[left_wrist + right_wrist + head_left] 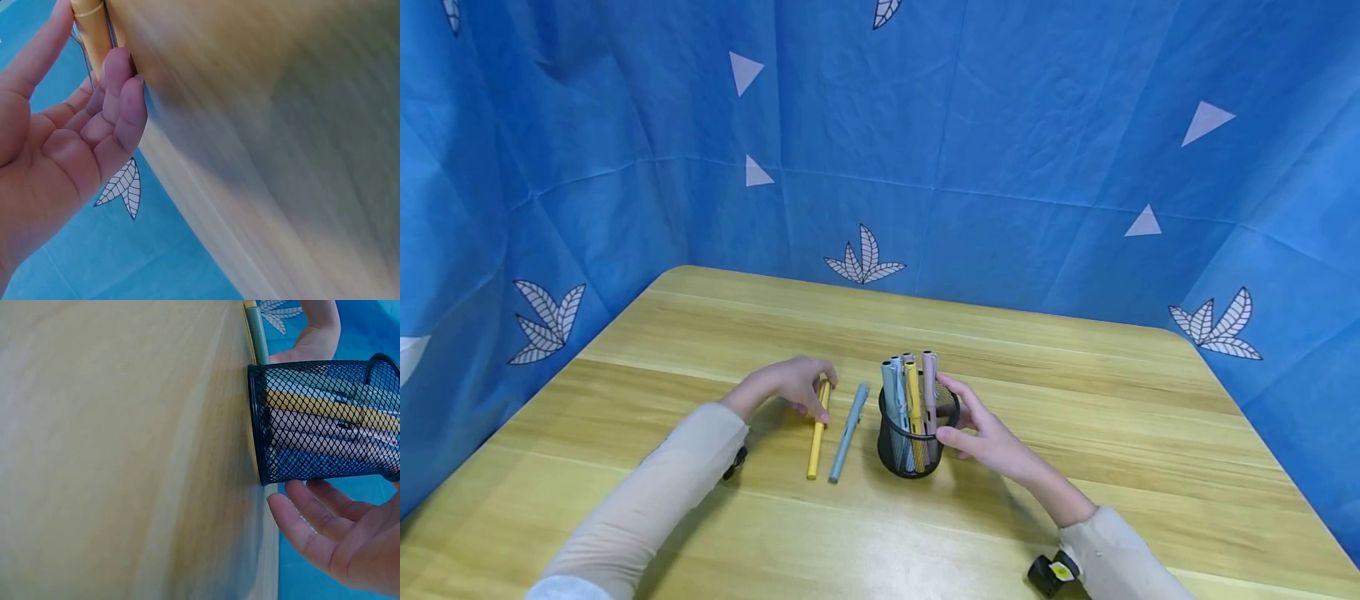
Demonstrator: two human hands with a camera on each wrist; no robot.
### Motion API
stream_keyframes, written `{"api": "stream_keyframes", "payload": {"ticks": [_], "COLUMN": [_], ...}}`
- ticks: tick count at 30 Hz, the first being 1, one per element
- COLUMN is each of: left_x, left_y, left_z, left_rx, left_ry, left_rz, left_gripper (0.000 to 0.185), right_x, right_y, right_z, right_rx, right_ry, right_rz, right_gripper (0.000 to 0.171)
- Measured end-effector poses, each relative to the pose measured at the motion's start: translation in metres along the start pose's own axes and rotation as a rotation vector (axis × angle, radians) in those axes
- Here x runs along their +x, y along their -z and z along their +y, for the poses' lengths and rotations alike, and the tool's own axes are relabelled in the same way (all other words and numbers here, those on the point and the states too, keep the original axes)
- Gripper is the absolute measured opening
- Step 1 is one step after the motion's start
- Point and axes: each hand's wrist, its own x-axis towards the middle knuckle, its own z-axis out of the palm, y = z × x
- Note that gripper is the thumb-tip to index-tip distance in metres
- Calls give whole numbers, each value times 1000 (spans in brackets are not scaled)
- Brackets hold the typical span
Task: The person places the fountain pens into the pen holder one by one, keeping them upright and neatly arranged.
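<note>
My left hand (pixel 802 385) pinches a yellow pen (pixel 815 450) that lies on the table, thumb on its near side and fingers on the far side. In the left wrist view the yellow pen (pixel 94 34) passes between thumb and curled fingers. A blue pen (pixel 848 437) lies just right of it. My right hand (pixel 988 433) holds the right side of a black mesh pen holder (pixel 895 462), thumb at the near rim and forefinger at the far rim. Blue, yellow and pale lilac pens (pixel 929 383) stand upright in the holder, seen through its mesh (pixel 325 419).
The wooden table (pixel 700 517) has rounded far corners. Blue cloth (pixel 1000 167) with white triangles and leaf prints hangs behind and along both sides. A black wrist device (pixel 1051 575) is at the right sleeve.
</note>
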Motion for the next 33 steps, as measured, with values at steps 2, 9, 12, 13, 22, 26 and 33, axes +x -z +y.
{"api": "stream_keyframes", "payload": {"ticks": [2, 9, 12, 13, 22, 26, 33], "left_x": [-1, 0, 1, 1, 4, 6, 9], "left_y": [0, 0, 0, 0, -1, -2, -2], "left_z": [0, 1, 0, 0, -2, -1, -1], "left_rx": [4, 11, 10, 5, -29, -4, -20], "left_ry": [-6, -15, -10, -8, 33, 37, 78], "left_rz": [-2, 15, 25, 27, 53, 80, 83], "left_gripper": [60, 57, 55, 55, 42, 35, 33], "right_x": [0, 0, 0, -1, -1, -1, -1], "right_y": [0, 0, 0, 0, 0, 0, -1], "right_z": [0, 1, 1, 1, -1, -1, -3], "right_rx": [4, 7, 1, 2, -8, -6, -22], "right_ry": [4, 13, 9, 9, 9, 12, -6], "right_rz": [-5, -6, -3, -3, -4, -7, 0], "right_gripper": [67, 68, 68, 68, 68, 68, 67]}}
